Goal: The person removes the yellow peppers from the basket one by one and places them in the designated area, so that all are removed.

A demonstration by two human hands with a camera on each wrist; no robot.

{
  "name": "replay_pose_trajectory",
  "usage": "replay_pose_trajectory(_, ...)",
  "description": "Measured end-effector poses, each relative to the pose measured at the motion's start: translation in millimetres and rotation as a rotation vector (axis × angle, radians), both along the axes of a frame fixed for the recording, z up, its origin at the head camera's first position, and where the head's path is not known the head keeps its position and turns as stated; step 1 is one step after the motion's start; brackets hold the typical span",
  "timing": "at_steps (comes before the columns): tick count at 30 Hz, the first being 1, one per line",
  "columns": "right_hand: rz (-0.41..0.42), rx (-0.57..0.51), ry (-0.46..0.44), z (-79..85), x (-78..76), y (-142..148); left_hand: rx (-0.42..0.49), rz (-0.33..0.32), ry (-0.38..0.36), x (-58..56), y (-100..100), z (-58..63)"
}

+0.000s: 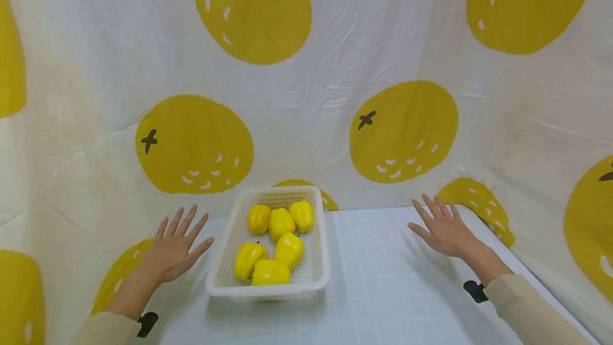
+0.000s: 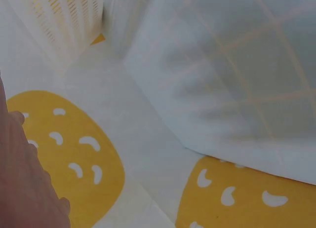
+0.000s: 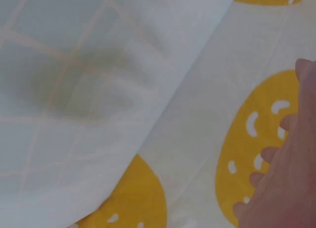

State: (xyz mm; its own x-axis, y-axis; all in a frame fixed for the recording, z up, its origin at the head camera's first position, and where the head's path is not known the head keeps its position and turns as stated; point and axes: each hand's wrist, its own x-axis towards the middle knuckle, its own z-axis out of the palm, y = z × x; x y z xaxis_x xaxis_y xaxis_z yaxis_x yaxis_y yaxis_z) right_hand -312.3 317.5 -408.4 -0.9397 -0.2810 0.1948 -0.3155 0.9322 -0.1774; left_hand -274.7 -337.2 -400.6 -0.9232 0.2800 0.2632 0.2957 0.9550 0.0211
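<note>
In the head view a white plastic basket (image 1: 318,260) stands on the table, left of the middle. Several yellow bell peppers (image 1: 270,272) lie inside it, in a back group and a front group. My left hand (image 1: 173,252) hovers to the left of the basket with fingers straight and spread, holding nothing. Over the right part of the table my right hand (image 1: 442,233) is held up the same way, palm down and apart from everything. The left wrist view catches the basket's slotted side (image 2: 74,20) at its top left.
A pale checked cloth covers the table (image 1: 378,281). Behind and along the sides hangs a white curtain (image 1: 316,95) printed with big yellow fruits. The table's right edge (image 1: 522,265) runs close to my right forearm.
</note>
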Motion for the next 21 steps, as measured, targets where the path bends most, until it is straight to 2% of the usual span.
replay_pose_trajectory(9,0.032,-0.007,0.011,3.4,10.6,-12.2,-0.008,-0.004,0.024,5.1,2.3,1.4)
replay_pose_trajectory(21,0.098,-0.075,-0.002,11.4,23.1,-36.4,0.036,-0.047,0.003,16.5,9.0,1.2)
